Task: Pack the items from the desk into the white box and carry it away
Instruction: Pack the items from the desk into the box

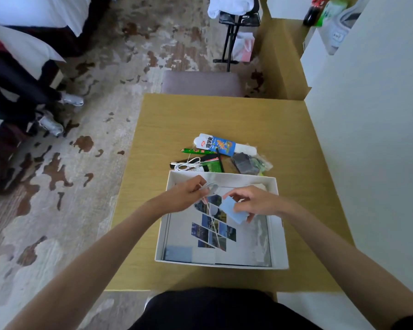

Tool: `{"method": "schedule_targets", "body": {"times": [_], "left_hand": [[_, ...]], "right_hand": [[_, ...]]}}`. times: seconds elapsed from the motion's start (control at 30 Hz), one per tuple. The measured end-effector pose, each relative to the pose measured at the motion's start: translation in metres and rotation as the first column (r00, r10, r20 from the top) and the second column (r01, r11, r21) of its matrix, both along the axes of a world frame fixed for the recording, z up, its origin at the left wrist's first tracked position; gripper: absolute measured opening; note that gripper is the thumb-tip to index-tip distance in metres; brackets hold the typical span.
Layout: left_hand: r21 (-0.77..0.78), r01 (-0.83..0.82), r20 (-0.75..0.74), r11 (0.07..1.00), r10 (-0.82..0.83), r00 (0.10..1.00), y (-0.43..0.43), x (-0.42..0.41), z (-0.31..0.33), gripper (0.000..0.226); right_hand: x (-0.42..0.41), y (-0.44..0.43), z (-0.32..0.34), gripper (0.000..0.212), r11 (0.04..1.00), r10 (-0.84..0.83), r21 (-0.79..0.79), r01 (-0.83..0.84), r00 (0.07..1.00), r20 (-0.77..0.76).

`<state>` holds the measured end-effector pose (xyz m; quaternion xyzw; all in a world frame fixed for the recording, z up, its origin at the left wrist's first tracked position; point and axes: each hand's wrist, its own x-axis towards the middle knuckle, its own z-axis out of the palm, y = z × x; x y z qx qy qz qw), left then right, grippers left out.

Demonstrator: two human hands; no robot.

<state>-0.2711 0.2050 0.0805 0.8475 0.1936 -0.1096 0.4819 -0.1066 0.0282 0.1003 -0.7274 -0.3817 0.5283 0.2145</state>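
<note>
Hovering over the white box [161, 236] on the worktop [177, 115], left hand [188, 194] pinches a white cord [211, 186], right hand [253, 202] pinches a pale blue card [231, 210]; remaining items [222, 154] lie just beyond the far wall, roughly equidistant from both hands.

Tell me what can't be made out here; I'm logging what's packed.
Head view only:
- Thing in left hand: motion-blurred, partly hidden by fingers.
- Dark packets behind white box: too small, overlapping.
- Box's near inside: hidden by its front wall.
- Blue item: partly covered by right hand.
</note>
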Motion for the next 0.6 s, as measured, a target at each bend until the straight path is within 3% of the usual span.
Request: {"method": "schedule_targets", "body": {"times": [0.1, 0.17, 0.3, 0.37, 0.47, 0.6], "left_hand": [[0.206, 0.076, -0.065, 0.976, -0.064, 0.996, -0.001, 0.010, -0.017, 0.019], [0.408, 0.159, -0.098, 0.899, -0.130, 0.987, -0.002, 0.014, -0.025, 0.018], [0.796, 0.301, -0.164, 0.525, -0.291, 0.943, -0.002, 0.013, -0.035, 0.026], [0.861, 0.322, -0.194, 0.393, -0.331, 0.923, -0.002, 0.010, -0.038, 0.036], [0.890, 0.330, -0.193, 0.315, -0.397, 0.897, -0.002, 0.006, -0.041, 0.050], [0.851, 0.394, -0.234, 0.347, -0.421, 0.876, -0.001, -0.003, -0.041, 0.051]], "right_hand": [[-0.003, -0.001, -0.009, 0.038, 1.000, 0.008, -0.004, -0.008, 1.000, 0.023], [-0.008, 0.000, -0.018, 0.041, 1.000, 0.022, -0.015, -0.021, 0.996, 0.089], [-0.016, 0.001, -0.036, 0.053, 0.981, 0.192, -0.061, -0.182, 0.935, 0.298], [-0.020, -0.001, -0.043, 0.057, 0.952, 0.303, -0.083, -0.295, 0.863, 0.405], [-0.028, -0.008, -0.049, 0.055, 0.930, 0.355, -0.073, -0.361, 0.823, 0.444], [-0.040, -0.021, -0.054, 0.038, 0.905, 0.410, -0.080, -0.418, 0.805, 0.429]]}}
